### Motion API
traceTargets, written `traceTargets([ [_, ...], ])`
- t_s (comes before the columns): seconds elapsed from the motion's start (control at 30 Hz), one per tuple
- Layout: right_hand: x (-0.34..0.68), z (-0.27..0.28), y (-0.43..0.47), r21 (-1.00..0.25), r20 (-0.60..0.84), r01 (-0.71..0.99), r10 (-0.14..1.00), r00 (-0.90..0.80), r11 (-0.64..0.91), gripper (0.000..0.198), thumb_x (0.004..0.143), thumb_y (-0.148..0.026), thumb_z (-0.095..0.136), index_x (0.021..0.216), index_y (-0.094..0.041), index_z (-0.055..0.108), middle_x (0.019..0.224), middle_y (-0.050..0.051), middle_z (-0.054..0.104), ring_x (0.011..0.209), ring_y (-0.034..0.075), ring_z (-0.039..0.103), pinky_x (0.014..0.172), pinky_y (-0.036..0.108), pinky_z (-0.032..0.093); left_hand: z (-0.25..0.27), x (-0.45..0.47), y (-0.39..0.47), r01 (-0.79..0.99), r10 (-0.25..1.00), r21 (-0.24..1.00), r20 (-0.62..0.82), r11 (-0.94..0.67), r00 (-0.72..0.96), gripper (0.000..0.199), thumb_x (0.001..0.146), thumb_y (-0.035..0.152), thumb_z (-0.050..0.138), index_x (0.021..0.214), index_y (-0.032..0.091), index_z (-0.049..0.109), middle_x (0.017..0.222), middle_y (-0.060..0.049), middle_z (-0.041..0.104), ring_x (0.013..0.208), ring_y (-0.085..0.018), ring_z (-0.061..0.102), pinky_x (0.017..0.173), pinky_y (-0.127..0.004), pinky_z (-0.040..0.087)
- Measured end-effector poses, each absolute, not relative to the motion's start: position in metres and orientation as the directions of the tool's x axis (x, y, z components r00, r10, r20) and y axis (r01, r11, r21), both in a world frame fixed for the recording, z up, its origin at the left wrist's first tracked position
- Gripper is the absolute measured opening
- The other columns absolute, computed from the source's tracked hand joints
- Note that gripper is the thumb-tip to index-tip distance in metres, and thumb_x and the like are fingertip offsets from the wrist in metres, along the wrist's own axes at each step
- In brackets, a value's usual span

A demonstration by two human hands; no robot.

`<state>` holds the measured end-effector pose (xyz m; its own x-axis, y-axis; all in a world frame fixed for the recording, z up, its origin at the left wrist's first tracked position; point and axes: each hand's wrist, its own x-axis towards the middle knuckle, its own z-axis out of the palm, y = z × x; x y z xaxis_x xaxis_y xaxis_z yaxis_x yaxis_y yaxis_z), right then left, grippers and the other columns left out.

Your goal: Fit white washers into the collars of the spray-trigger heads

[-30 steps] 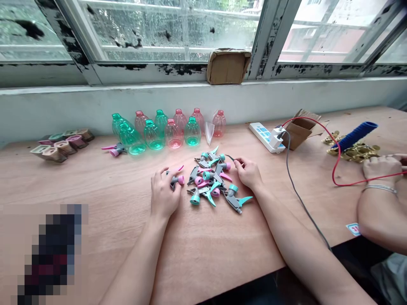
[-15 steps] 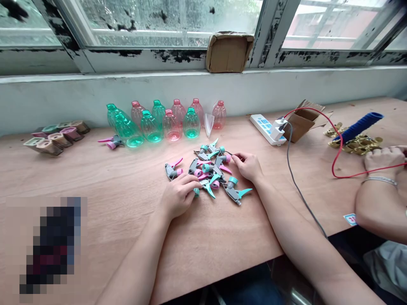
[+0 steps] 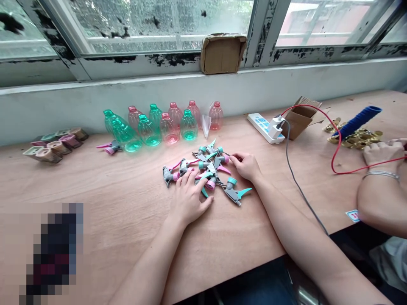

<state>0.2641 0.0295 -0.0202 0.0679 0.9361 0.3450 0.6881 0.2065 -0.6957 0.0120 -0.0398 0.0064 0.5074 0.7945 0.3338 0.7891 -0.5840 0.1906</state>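
Observation:
A pile of trigger spray heads (image 3: 212, 169), grey with pink or teal triggers and collars, lies in the middle of the wooden table. Over its near left side, my left hand (image 3: 190, 200) is open with fingers spread, covering part of some heads. Whether it grips any of them does not show. My right hand (image 3: 248, 166) is closed at the pile's right edge, thumb and forefinger pinching the end of a thin dark spray head tube (image 3: 226, 153). A spray head with a teal trigger (image 3: 233, 194) rests at the near right, below that hand.
Green and pink clear bottles (image 3: 151, 131) stand along the wall, with a spray head (image 3: 111, 147) nearby. Small containers (image 3: 59, 143) sit far left. To the right are a power strip (image 3: 264, 127), cables, a cardboard box (image 3: 299, 120) and another person's hand (image 3: 383, 151) by brass-coloured parts.
My left hand has slid right and toward me, its fingers opening from a curled pose. Some spray heads under it have shifted. My right hand keeps its pinch.

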Motion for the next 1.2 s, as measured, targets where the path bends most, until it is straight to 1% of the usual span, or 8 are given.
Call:
traceTargets([
  [0.13, 0.264, -0.02, 0.029, -0.694, 0.359, 0.682, 0.932, 0.051, 0.23, 0.027, 0.09, -0.033, 0.052, 0.089, -0.021, 0.076, 0.086, 0.002, 0.076, 0.075, 0.018, 0.068, 0.067, 0.026, 0.046, 0.011, 0.013, -0.041, 0.797, 0.792, 0.199, 0.392, -0.57, 0.468, 0.036, 0.077, 0.022, 0.061, 0.112, 0.026, 0.064, 0.135, -0.011, 0.053, 0.131, -0.036, 0.039, 0.107, -0.055, 0.028],
  [0.37, 0.263, -0.021, 0.031, -0.708, 0.335, 0.675, 0.941, 0.058, 0.21, 0.027, 0.09, -0.034, 0.051, 0.089, -0.022, 0.075, 0.087, 0.002, 0.076, 0.077, 0.018, 0.068, 0.068, 0.025, 0.046, 0.011, 0.018, -0.038, 0.844, 0.814, 0.157, 0.401, -0.513, 0.42, 0.039, 0.077, 0.053, 0.065, 0.1, 0.022, 0.068, 0.127, -0.015, 0.055, 0.12, -0.038, 0.044, 0.102, -0.058, 0.03],
  [0.53, 0.263, -0.021, 0.032, -0.703, 0.33, 0.681, 0.942, 0.059, 0.204, 0.027, 0.09, -0.035, 0.052, 0.087, -0.022, 0.075, 0.085, 0.002, 0.076, 0.075, 0.017, 0.067, 0.067, 0.025, 0.046, 0.01, 0.017, -0.037, 0.845, 0.803, 0.175, 0.453, -0.505, 0.387, 0.021, 0.08, 0.038, 0.064, 0.096, 0.024, 0.068, 0.121, -0.012, 0.059, 0.119, -0.035, 0.047, 0.104, -0.054, 0.031],
  [0.73, 0.262, -0.02, 0.031, -0.709, 0.342, 0.682, 0.934, 0.108, 0.18, 0.029, 0.088, -0.036, 0.053, 0.087, -0.019, 0.076, 0.084, 0.005, 0.076, 0.074, 0.019, 0.067, 0.066, 0.026, 0.046, 0.014, 0.005, -0.041, 0.753, 0.751, 0.366, 0.612, -0.547, 0.248, 0.028, 0.086, 0.03, 0.058, 0.112, 0.02, 0.058, 0.115, -0.011, 0.062, 0.112, -0.029, 0.054, 0.099, -0.046, 0.04],
  [0.87, 0.262, -0.019, 0.029, -0.713, 0.348, 0.683, 0.926, 0.148, 0.159, 0.029, 0.088, -0.037, 0.053, 0.087, -0.018, 0.075, 0.083, 0.005, 0.076, 0.074, 0.019, 0.067, 0.065, 0.027, 0.046, 0.015, 0.0, -0.041, 0.609, 0.699, 0.523, 0.712, -0.596, 0.073, 0.026, 0.085, 0.03, 0.062, 0.108, 0.018, 0.058, 0.117, -0.012, 0.058, 0.114, -0.027, 0.055, 0.096, -0.042, 0.047],
  [0.97, 0.264, -0.017, 0.027, -0.721, 0.355, 0.682, 0.91, 0.212, 0.122, 0.03, 0.089, -0.036, 0.051, 0.09, -0.016, 0.075, 0.085, 0.007, 0.075, 0.075, 0.021, 0.067, 0.066, 0.028, 0.046, 0.013, -0.002, -0.04, 0.488, 0.751, 0.673, 0.659, -0.555, -0.054, 0.027, 0.081, 0.029, 0.066, 0.104, 0.02, 0.056, 0.119, -0.011, 0.061, 0.112, -0.025, 0.06, 0.092, -0.039, 0.051],
  [1.07, 0.263, -0.013, 0.025, -0.725, 0.417, 0.671, 0.874, 0.249, 0.155, 0.032, 0.091, -0.033, 0.048, 0.098, -0.015, 0.073, 0.092, 0.009, 0.075, 0.078, 0.022, 0.068, 0.068, 0.029, 0.047, 0.01, -0.004, -0.037, 0.378, 0.841, 0.816, 0.52, -0.437, -0.15, 0.031, 0.081, 0.031, 0.067, 0.107, 0.02, 0.053, 0.103, -0.006, 0.068, 0.089, -0.019, 0.069, 0.076, -0.031, 0.056],
  [1.2, 0.253, -0.003, 0.015, -0.657, 0.546, 0.653, 0.835, 0.068, 0.376, 0.029, 0.093, -0.03, 0.047, 0.102, -0.018, 0.072, 0.09, 0.007, 0.074, 0.08, 0.021, 0.068, 0.072, 0.031, 0.05, 0.009, -0.006, -0.035, 0.416, 0.866, 0.826, 0.476, -0.381, -0.153, 0.032, 0.081, 0.033, 0.069, 0.109, 0.021, 0.062, 0.091, -0.003, 0.07, 0.074, -0.015, 0.068, 0.064, -0.026, 0.056],
])
